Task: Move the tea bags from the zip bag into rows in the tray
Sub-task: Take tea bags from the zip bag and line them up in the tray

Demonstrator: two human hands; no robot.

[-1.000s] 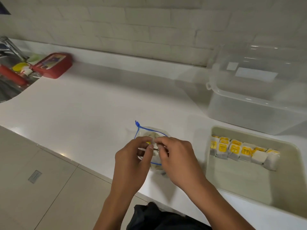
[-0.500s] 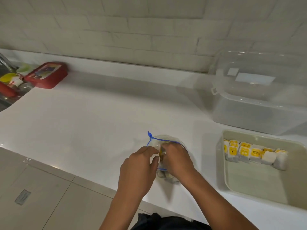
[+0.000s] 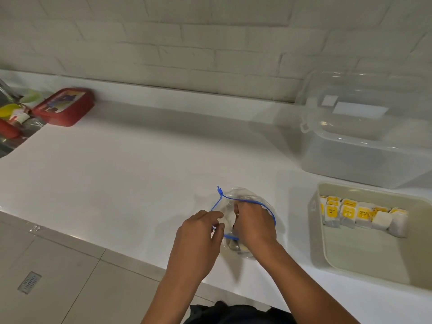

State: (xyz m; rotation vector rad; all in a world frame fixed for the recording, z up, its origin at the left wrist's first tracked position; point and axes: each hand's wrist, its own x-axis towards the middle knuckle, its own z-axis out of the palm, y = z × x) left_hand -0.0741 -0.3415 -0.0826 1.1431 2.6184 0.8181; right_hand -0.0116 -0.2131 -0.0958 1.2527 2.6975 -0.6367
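A clear zip bag (image 3: 240, 195) with a blue zip rim lies open on the white counter near its front edge. My left hand (image 3: 198, 239) pinches the bag's near rim at the left. My right hand (image 3: 253, 225) is pushed into the bag's mouth with its fingers curled down inside; what they hold is hidden. To the right stands a pale tray (image 3: 364, 260) with one row of yellow-and-white tea bags (image 3: 360, 215) along its far wall.
A large clear plastic box (image 3: 364, 134) stands behind the tray against the brick wall. A red lidded box (image 3: 64, 106) sits at the far left beside a sink with dishes (image 3: 11, 118). The counter's front edge runs just below my hands.
My right hand has gone deeper into the bag and the blue rim now loops around it. My left hand has stayed at the rim. The camera has tilted and shifted the scene rightward.
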